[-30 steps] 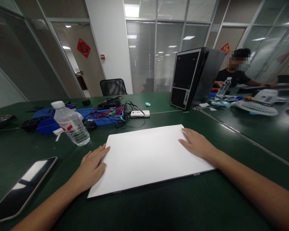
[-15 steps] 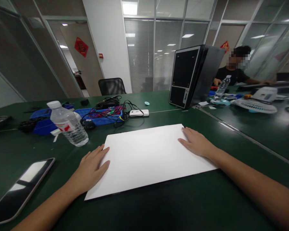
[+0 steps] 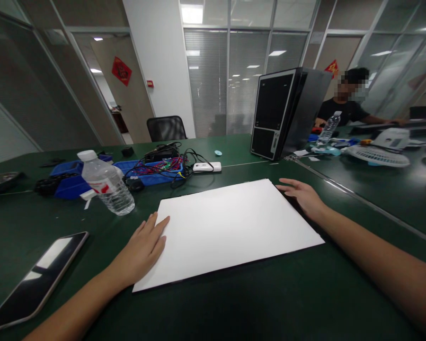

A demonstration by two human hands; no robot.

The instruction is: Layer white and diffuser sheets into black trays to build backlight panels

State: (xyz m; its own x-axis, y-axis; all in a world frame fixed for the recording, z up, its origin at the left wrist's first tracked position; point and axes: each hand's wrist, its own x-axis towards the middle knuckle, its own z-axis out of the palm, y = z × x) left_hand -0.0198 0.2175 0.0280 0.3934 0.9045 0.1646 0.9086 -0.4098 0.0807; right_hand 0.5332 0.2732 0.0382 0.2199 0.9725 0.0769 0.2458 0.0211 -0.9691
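The white sheet lies on the green table, in the middle of the clock. At nine o'clock the left hand rests on its edge with open fingers; at two o'clock the right hand, its fingers open also, is just beside the sheet. A plastic bottle is at ten o'clock.

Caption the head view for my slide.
Left hand on the left edge of a white sheet, right hand beside its far right corner, on a green table.
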